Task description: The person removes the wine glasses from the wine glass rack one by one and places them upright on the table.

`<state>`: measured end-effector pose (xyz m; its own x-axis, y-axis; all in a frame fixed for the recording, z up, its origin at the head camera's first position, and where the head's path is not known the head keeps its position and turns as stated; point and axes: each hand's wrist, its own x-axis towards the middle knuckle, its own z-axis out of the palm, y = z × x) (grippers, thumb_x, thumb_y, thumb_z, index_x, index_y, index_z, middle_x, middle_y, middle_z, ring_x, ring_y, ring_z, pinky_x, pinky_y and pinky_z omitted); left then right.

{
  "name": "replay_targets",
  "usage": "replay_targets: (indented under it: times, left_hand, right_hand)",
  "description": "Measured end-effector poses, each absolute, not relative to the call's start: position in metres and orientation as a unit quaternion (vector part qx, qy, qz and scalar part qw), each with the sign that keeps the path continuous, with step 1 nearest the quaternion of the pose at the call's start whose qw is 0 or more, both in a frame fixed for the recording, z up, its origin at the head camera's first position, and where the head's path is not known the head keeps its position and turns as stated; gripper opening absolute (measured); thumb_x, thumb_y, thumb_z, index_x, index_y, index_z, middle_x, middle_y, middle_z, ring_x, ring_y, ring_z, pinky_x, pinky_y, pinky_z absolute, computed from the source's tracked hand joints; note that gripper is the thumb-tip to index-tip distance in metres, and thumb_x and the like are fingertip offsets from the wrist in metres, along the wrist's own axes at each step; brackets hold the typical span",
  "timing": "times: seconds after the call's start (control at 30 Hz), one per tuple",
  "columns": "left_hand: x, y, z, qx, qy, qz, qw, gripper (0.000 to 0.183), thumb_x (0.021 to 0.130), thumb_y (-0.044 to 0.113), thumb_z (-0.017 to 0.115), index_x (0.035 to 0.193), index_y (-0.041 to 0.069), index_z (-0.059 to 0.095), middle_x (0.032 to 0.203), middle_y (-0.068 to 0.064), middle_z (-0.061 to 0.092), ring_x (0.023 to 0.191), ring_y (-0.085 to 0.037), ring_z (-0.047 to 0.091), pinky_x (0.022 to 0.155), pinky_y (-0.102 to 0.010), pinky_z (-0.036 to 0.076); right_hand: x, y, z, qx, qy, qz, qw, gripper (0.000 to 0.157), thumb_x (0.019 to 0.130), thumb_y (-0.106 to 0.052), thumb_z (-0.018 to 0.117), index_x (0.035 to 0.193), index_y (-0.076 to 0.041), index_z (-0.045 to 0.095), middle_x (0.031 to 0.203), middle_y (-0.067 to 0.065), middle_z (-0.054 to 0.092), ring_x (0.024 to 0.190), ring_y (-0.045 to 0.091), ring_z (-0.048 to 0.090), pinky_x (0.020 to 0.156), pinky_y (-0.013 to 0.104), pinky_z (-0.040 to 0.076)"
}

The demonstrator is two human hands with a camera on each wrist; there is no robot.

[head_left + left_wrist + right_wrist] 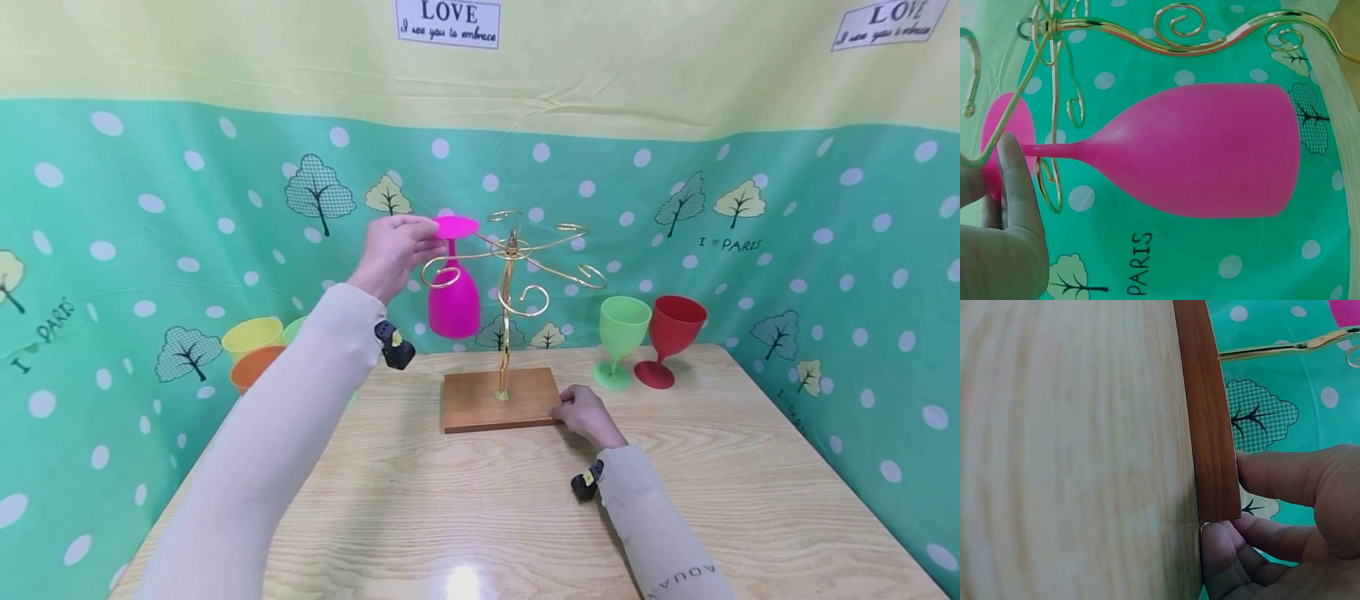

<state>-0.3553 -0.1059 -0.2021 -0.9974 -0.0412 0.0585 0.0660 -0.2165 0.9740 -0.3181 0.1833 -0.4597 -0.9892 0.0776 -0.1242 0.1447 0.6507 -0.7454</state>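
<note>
My left hand pinches the round foot of a magenta plastic goblet, which hangs upside down, bowl below. Its stem is beside a curled arm on the left of a gold wire glass rack. The rack rises from a brown wooden base on the table. At the base's front right corner, my right hand grips the edge, thumb on top and fingers against the side, as the right wrist view shows.
To the right stand a light green goblet and a red goblet. A yellow goblet, an orange goblet and some green ones are partly hidden behind my left sleeve. A polka-dot cloth hangs behind the table.
</note>
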Motion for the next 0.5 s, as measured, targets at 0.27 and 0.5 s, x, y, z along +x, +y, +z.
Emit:
replay_targets:
  times: [0.27, 0.5]
  left_hand:
    - [-0.352, -0.117, -0.200, 0.009, -0.578, -0.816, 0.005, 0.022, 0.088, -0.002, 0.064, 0.109, 0.000, 0.059, 0.112, -0.017, 0.062, 0.096, -0.027, 0.066, 0.078, -0.030, 0.055]
    - [-0.347, -0.135, -0.202, 0.022, -0.541, -0.840, -0.025, 0.035, 0.091, -0.004, 0.058, 0.126, -0.003, 0.056, 0.122, -0.017, 0.059, 0.107, -0.028, 0.062, 0.082, -0.030, 0.054]
  right_hand:
    - [-0.317, 0.183, -0.458, 0.061, 0.905, -0.419, 0.036, 0.035, 0.086, -0.016, 0.067, 0.113, 0.005, 0.057, 0.097, 0.014, 0.058, 0.081, 0.024, 0.055, 0.066, 0.033, 0.047]
    - [-0.316, 0.182, -0.457, 0.065, 0.904, -0.420, 0.041, 0.035, 0.087, -0.016, 0.067, 0.114, 0.004, 0.056, 0.098, 0.013, 0.058, 0.083, 0.024, 0.054, 0.069, 0.034, 0.047]
